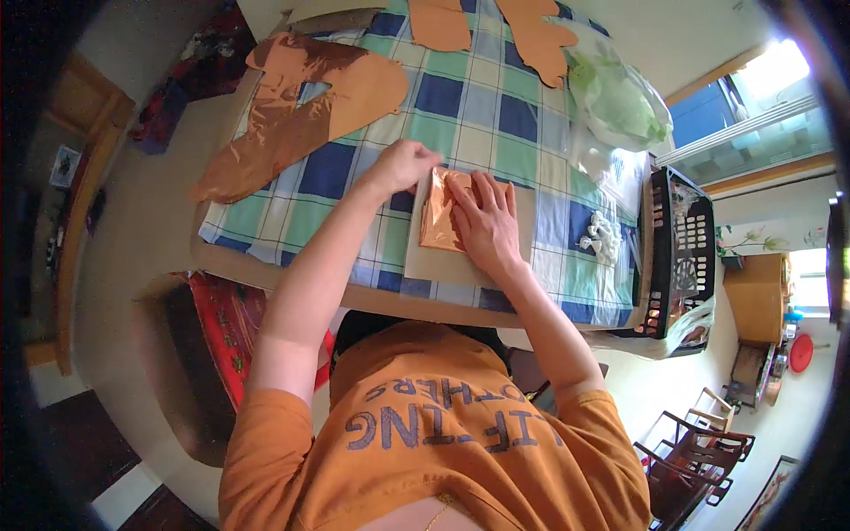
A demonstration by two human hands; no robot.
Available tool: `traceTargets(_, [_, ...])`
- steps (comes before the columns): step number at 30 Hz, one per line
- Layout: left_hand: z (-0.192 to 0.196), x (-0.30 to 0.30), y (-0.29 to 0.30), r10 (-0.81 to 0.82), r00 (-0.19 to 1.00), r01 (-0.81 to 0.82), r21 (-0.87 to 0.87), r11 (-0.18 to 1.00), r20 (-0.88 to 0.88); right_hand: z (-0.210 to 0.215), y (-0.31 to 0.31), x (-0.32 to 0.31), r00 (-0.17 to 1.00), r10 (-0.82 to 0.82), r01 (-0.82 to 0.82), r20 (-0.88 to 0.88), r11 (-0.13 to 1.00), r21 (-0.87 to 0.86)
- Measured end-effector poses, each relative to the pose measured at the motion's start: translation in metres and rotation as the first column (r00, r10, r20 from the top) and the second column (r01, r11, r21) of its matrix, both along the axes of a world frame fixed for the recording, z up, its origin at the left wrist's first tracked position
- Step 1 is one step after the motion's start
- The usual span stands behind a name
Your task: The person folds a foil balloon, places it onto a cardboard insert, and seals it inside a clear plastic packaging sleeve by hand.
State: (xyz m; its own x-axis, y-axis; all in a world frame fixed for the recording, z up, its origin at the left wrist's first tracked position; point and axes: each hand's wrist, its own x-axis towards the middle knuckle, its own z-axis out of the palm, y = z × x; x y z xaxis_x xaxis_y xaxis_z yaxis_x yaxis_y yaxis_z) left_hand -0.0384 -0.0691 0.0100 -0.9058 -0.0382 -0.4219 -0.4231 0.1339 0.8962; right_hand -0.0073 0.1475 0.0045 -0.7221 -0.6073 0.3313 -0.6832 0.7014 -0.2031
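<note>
- A bench is holding a big shiny sheet on the person's left.
- A tan card is carrying a folded, shiny orange packet.
- The right hand is lying flat on the packet, gripping nothing.
- The left hand is curling by its far-left corner; I can't tell if it's pinching anything.

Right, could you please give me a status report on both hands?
Left hand near upper left corner of orange film, hold unclear. Right hand spread across it. Beige board beneath. Black basket aside, right.
</note>
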Motion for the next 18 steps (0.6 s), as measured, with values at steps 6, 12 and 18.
traceTargets(6, [-0.006, 0.012, 0.017, -0.089, 0.906, -0.155, -0.517, 0.842, -0.415, 0.000, -0.001, -0.001, 1.000, 0.022, -0.022, -0.017, 0.999, 0.025])
traceTargets(12, [0.021, 0.043, 0.057, -0.337, 0.804, -0.273, -0.808, 0.522, -0.489, -0.004, 0.002, -0.002, 0.999, 0.037, -0.037, -0.005, 0.999, 0.034])
traceTargets(18, [-0.039, 0.071, 0.074, -0.440, 0.733, -0.297, -0.826, 0.479, -0.519, -0.011, 0.003, -0.004, 0.999, 0.036, -0.037, 0.032, 0.999, 0.008])
